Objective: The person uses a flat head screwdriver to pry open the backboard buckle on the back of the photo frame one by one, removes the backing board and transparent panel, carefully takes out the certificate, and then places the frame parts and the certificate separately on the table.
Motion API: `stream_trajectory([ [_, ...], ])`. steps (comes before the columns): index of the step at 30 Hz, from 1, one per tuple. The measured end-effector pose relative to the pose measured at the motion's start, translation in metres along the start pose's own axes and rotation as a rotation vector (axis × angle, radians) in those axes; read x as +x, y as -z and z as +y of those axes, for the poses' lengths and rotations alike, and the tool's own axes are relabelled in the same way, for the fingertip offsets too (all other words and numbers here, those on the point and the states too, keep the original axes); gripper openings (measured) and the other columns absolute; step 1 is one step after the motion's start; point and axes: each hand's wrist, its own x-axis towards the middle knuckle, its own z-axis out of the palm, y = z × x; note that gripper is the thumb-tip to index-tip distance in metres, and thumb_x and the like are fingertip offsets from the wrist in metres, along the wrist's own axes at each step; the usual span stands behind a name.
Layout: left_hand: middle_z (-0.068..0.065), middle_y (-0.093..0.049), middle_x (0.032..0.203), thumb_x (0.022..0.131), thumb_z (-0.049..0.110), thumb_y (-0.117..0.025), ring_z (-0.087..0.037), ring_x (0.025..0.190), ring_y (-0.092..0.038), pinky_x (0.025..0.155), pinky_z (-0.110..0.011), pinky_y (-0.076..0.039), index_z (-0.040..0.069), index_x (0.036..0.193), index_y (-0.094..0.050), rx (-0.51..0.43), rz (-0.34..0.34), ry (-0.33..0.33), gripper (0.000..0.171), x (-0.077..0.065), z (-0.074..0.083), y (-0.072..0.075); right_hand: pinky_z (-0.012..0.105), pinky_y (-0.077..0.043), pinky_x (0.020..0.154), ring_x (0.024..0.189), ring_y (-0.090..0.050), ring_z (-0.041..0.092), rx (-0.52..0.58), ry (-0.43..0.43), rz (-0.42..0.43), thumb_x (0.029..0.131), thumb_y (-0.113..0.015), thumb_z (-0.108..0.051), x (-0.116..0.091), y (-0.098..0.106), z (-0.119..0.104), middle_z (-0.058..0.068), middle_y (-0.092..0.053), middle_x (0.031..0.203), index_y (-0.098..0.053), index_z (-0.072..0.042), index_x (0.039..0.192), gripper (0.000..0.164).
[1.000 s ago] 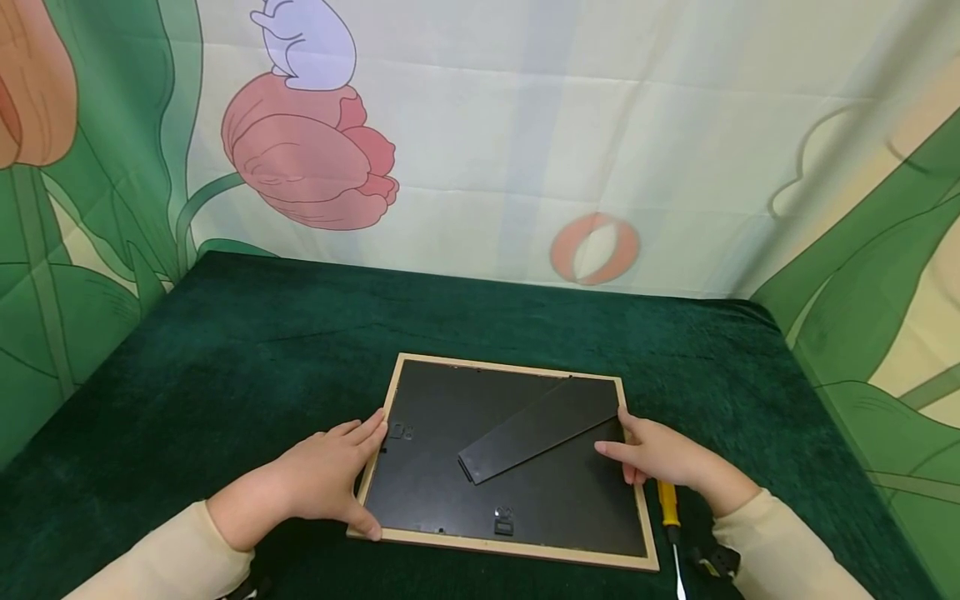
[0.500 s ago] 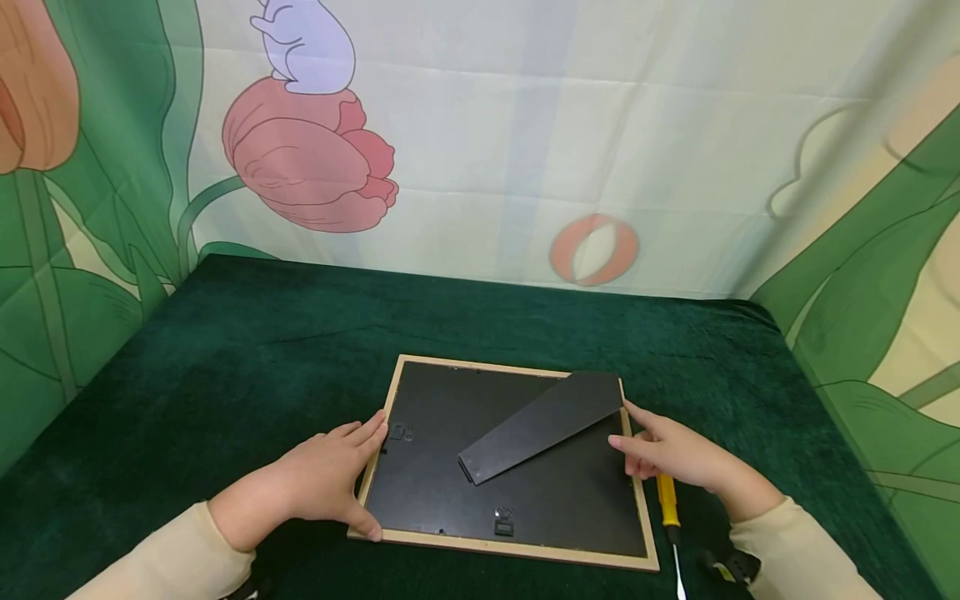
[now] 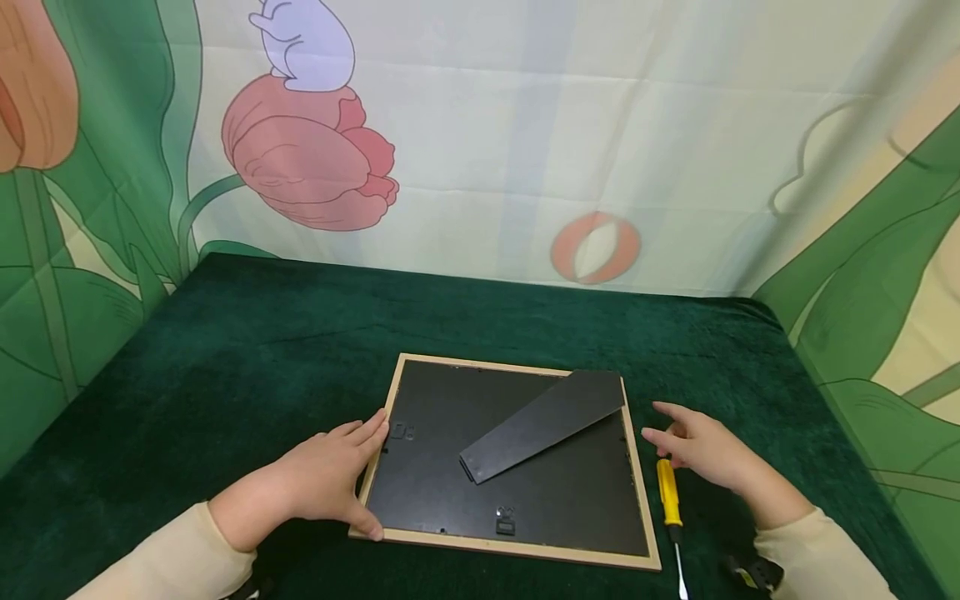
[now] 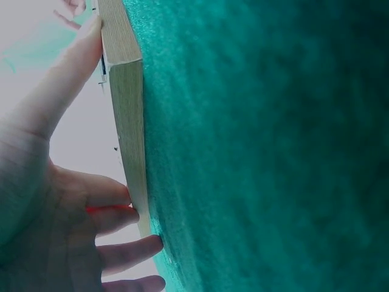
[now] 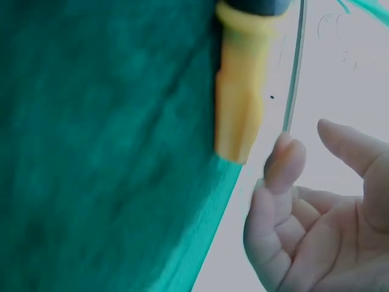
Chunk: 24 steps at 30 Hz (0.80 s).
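A wooden picture frame (image 3: 517, 548) lies face down on the green cloth, black backing up. Its black stand leg (image 3: 543, 425) lies slanted across the backing. My left hand (image 3: 330, 479) rests against the frame's left edge, fingers fairly straight and the thumb at the near left corner. In the left wrist view the frame's edge (image 4: 127, 121) stands against my left hand (image 4: 55, 201). My right hand (image 3: 701, 450) hovers open just right of the frame, holding nothing. A yellow-handled screwdriver (image 3: 667, 492) lies below it. The right wrist view shows that screwdriver handle (image 5: 240, 97) beside my right hand's loosely spread fingers (image 5: 285, 164).
The green velvet tabletop (image 3: 247, 350) stretches bare to the left and behind the frame. A printed tulip backdrop (image 3: 315, 158) rises along the back and both sides. The screwdriver's metal shaft (image 3: 679, 577) points toward the near edge.
My right hand has let go of the frame's right edge and moved right, off the frame, above the screwdriver. The stand leg's far end shifted slightly. The left hand stayed put.
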Motion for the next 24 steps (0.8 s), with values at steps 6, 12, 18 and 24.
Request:
stream_trajectory([
  [6, -0.01, -0.02, 0.153, 0.049, 0.07, -0.076, -0.039, 0.132, -0.029, 0.1, -0.059, -0.029, 0.005, 0.146, -0.029, -0.008, 0.001, 0.003, 0.126, 0.0, 0.0, 0.001, 0.033, -0.043, 0.057, 0.063, -0.054, 0.015, -0.18, -0.106, -0.054, 0.09, -0.057, -0.042, -0.006, -0.003, 0.001, 0.002, -0.059, 0.07, -0.031, 0.014, 0.136, 0.077],
  [12, -0.01, -0.02, 0.153, 0.049, 0.07, -0.076, -0.039, 0.132, -0.029, 0.099, -0.058, -0.031, 0.005, 0.146, -0.029, -0.008, 0.007, -0.005, 0.126, 0.0, 0.0, 0.0, 0.031, -0.041, 0.053, 0.058, -0.052, 0.014, -0.276, -0.142, -0.11, 0.088, -0.061, -0.041, -0.006, -0.01, 0.003, 0.001, -0.056, 0.063, -0.035, 0.012, 0.135, 0.076],
  [18, -0.009, -0.02, 0.153, 0.049, 0.07, -0.076, -0.039, 0.132, -0.029, 0.099, -0.059, -0.03, 0.005, 0.146, -0.029, -0.015, 0.005, -0.001, 0.126, -0.001, 0.0, -0.001, 0.031, -0.041, 0.055, 0.059, -0.052, 0.016, -0.193, -0.078, -0.137, 0.089, -0.063, -0.023, -0.007, -0.004, 0.005, 0.002, -0.057, 0.065, -0.039, 0.013, 0.132, 0.061],
  [24, -0.009, -0.019, 0.153, 0.05, 0.071, -0.075, -0.039, 0.132, -0.029, 0.1, -0.058, -0.031, 0.005, 0.146, -0.03, -0.002, 0.011, -0.012, 0.125, 0.0, -0.001, -0.001, 0.033, -0.047, 0.06, 0.065, -0.053, 0.019, -0.012, 0.037, -0.163, 0.095, -0.052, -0.016, -0.014, 0.013, 0.004, 0.004, -0.057, 0.078, -0.047, 0.012, 0.127, 0.043],
])
